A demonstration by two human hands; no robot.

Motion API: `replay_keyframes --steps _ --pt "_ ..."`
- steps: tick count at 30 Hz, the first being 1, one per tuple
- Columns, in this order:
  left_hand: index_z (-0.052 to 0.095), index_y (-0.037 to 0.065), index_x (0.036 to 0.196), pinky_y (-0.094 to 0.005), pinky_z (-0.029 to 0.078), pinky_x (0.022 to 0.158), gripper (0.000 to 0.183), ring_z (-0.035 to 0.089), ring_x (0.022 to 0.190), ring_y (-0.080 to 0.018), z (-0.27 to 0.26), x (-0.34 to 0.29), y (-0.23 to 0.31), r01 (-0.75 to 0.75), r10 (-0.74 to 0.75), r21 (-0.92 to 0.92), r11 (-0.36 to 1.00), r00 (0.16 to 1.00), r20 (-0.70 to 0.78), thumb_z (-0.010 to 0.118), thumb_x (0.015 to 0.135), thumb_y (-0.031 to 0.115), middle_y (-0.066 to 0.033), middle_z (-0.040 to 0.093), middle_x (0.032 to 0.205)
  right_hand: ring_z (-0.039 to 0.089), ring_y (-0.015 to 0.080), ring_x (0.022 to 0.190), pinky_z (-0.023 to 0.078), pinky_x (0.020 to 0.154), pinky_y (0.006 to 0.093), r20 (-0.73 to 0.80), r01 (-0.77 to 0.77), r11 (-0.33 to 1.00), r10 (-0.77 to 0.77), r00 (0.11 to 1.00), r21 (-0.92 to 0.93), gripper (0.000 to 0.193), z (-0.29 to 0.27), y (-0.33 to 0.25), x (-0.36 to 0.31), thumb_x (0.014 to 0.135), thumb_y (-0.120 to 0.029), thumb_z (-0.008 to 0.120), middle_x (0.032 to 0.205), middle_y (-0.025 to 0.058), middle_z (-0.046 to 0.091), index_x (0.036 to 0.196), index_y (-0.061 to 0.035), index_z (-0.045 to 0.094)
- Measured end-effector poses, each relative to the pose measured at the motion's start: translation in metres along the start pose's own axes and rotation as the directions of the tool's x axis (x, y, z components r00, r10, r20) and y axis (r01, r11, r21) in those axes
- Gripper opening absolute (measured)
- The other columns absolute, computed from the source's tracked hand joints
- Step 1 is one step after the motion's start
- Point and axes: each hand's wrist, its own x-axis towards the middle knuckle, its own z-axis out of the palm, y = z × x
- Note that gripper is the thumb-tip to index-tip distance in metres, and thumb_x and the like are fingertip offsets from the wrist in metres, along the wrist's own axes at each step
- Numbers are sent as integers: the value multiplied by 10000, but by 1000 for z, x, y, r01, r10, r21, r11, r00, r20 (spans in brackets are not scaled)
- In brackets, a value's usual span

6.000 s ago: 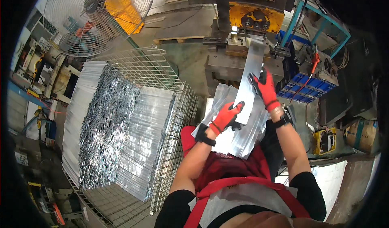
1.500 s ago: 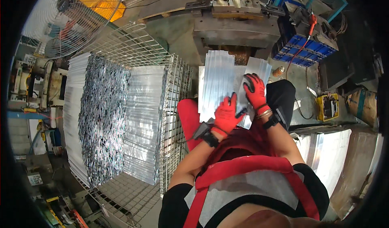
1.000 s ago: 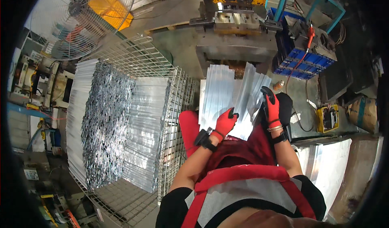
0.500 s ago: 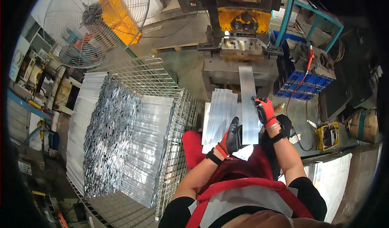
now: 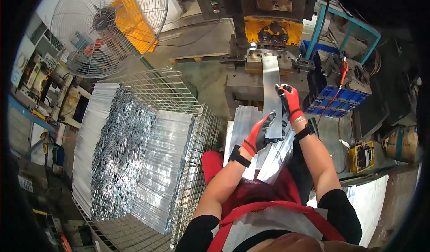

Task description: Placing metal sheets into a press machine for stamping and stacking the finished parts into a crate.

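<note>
A flat, shiny metal strip [image 5: 271, 84] is held lengthwise in front of me, its far end over the die block of the press [image 5: 253, 63]. My right hand [image 5: 288, 100], in a red and black glove, grips its right edge. My left hand [image 5: 263, 133], gloved the same way, closes on the near end from the left, thumb on top. Beneath it, a stack of similar metal strips [image 5: 242, 122] lies at my lap. Several more strips [image 5: 274, 162] lie slanted across my thighs, partly hidden by the hands.
To the left stands a wire mesh cage [image 5: 190, 162] packed with metal strips [image 5: 165, 162]. Behind it is a large fan [image 5: 105, 21]. Blue crates [image 5: 329, 100] carrying metal blocks stand right of the press, and a yellow basket [image 5: 363, 157] sits on the floor at the right.
Both hands have moved forward with the strip, and its far end has gone from in front of the die to over it. More of the slanted strips on my lap now show.
</note>
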Motion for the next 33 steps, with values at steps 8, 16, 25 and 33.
replay_keyframes --steps 8,16,25,33 --pt "584 20 1084 -248 483 706 276 578 825 -82 -37 30 -9 -132 204 343 930 962 -182 494 890 194 -8 607 940 542 88 679 417 647 219 61 -147 921 134 989 361 65 -3 43 28 775 -45 565 750 -12 605 767 -49 630" --pt "578 26 1097 -251 460 786 274 569 904 -96 -30 24 -6 -113 136 132 985 973 -185 492 880 170 -16 609 1002 531 83 666 409 631 219 49 -233 934 228 972 270 59 3 21 20 761 -84 595 720 -18 594 757 -40 635" --pt "606 61 1036 -231 419 718 239 533 849 -79 -30 21 -11 -160 203 191 968 951 -234 532 858 203 21 593 935 464 56 627 368 573 224 -4 -206 962 210 978 177 65 9 14 15 765 -112 629 675 -55 535 723 -63 623" --pt "535 1 1172 -282 425 875 328 538 1018 -123 -51 25 -11 -212 259 354 911 962 -90 481 893 165 -46 562 1145 477 61 617 398 568 239 20 -140 962 140 990 235 124 10 15 14 778 -127 619 663 -43 560 753 -6 631"
